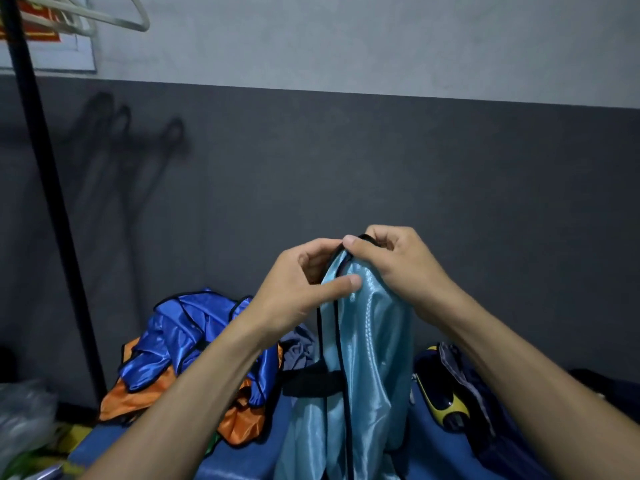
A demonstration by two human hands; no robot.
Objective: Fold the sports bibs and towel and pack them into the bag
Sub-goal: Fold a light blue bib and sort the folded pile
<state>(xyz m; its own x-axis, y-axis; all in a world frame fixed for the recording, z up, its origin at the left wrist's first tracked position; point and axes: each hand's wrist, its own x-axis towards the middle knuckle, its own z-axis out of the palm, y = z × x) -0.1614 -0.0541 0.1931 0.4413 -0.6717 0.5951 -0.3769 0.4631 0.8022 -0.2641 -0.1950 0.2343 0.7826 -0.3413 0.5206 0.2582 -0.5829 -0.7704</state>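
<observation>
1. Now both hands pinch the top edge of the light-blue bib (pixel 360 341), left hand (pixel 304 282) and right hand (pixel 391 261) touching, above the blue mat (pixel 440 441)
2. Best to align the black trims before folding
3. Unfolded bibs (pixel 180 344) lie left of it

Sports storeroom w/ two-tone wall (pixel 346 150), coat stand (pixel 45 188), bib pile (pixel 180 341).

black pole (pixel 45 188) far left, hangers (pixel 114 19) up top, plastic bag (pixel 24 420) btm left.
</observation>
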